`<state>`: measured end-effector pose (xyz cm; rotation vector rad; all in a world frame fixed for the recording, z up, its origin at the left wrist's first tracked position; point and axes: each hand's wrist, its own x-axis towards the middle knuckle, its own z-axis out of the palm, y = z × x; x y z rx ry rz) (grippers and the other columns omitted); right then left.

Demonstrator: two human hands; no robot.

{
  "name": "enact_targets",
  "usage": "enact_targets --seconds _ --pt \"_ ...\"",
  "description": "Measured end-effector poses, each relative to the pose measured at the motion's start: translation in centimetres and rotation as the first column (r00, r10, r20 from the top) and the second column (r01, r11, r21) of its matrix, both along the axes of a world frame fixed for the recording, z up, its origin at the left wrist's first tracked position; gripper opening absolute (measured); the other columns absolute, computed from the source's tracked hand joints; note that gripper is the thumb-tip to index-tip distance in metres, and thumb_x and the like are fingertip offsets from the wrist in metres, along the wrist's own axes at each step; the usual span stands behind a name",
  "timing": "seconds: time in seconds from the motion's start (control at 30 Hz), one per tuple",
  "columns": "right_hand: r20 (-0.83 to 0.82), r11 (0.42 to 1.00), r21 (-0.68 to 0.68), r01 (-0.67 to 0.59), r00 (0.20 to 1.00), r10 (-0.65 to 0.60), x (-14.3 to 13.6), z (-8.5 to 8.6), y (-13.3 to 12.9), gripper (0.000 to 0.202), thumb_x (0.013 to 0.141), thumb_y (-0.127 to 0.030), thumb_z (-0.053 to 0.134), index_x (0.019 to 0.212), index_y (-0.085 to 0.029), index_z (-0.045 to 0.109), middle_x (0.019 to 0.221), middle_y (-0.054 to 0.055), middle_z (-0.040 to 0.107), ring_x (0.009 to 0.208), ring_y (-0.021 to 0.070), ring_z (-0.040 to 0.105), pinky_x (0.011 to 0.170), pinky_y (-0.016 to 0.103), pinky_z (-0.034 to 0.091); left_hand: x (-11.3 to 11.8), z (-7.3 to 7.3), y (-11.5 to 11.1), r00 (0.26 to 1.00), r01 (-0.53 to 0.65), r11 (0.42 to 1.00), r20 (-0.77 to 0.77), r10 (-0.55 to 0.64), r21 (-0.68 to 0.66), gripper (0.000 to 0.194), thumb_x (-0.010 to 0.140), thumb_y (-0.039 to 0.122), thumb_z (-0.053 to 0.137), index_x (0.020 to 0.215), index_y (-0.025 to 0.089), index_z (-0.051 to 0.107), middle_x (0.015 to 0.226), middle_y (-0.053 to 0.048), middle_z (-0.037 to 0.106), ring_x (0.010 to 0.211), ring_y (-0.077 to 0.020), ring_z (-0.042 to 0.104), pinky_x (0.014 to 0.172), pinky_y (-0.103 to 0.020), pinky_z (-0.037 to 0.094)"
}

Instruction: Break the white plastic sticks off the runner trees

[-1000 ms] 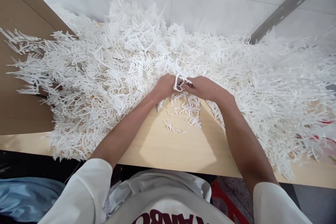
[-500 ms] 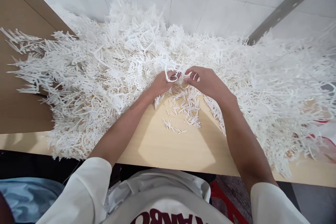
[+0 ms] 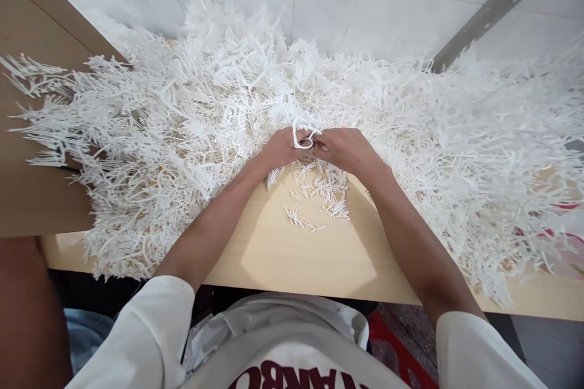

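My left hand (image 3: 287, 148) is closed on a white branched plastic strand (image 3: 303, 134), whose curled stem loops up over the fingers. Against its fingertips my right hand (image 3: 344, 147) is closed too, its fingers pinched at the same strand; what lies exactly between them is hidden. Below both hands, short thin white sticks (image 3: 329, 187) lie scattered on the wooden table (image 3: 310, 261). A big heap of white branched plastic pieces (image 3: 219, 103) spreads behind and on both sides of my hands.
A brown cardboard box (image 3: 36, 182) stands at the left. Behind the heap rises a tiled wall (image 3: 328, 6), with a grey metal post (image 3: 488, 18) at the right. Another person's arm (image 3: 31, 316) shows at the lower left. A red stool (image 3: 396, 352) is under the table.
My right hand has moved left and closed its fingers against my left hand at the strand. Another person's arm has come farther into view at the lower left.
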<state>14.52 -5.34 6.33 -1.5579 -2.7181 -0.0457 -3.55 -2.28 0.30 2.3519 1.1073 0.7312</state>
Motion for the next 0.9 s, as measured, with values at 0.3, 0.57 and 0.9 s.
enact_targets --seconds 0.3,0.57,0.9 --pt "-0.014 0.996 0.070 -0.054 0.998 0.055 0.1 -0.5 -0.1 0.032 0.087 -0.031 0.040 0.070 -0.018 0.065 0.066 0.005 0.064 0.058 0.0141 0.045 0.057 0.031 0.016 0.5 -0.4 0.0 0.982 0.087 0.993 0.177 -0.071 -0.080 0.020 0.085 0.029 0.050 0.069 0.018 0.056 0.063 0.002 0.056 0.059 -0.0094 0.047 0.058 -0.026 0.033" --pt "-0.258 0.995 0.062 0.080 0.964 -0.062 0.8 -0.8 0.3 0.027 0.091 -0.032 0.039 0.071 -0.020 0.051 0.069 0.003 0.059 0.057 0.0121 0.036 0.057 0.029 0.022 0.8 0.4 -0.7 0.965 -0.055 0.989 0.245 0.088 -0.140 0.025 0.092 0.039 0.045 0.079 0.020 0.055 0.068 0.001 0.057 0.061 -0.0105 0.047 0.058 -0.026 0.036" --pt "-0.398 0.991 -0.132 0.003 0.916 -0.056 0.2 1.3 -0.7 0.030 0.077 -0.030 0.050 0.055 -0.021 0.031 0.052 -0.003 0.037 0.053 0.0095 0.027 0.057 0.029 0.024 0.5 -0.8 0.1 1.000 -0.016 0.998 0.007 0.015 0.068 0.009 0.081 0.020 0.054 0.072 0.018 0.057 0.078 -0.006 0.067 0.076 -0.0175 0.059 0.070 -0.030 0.043"
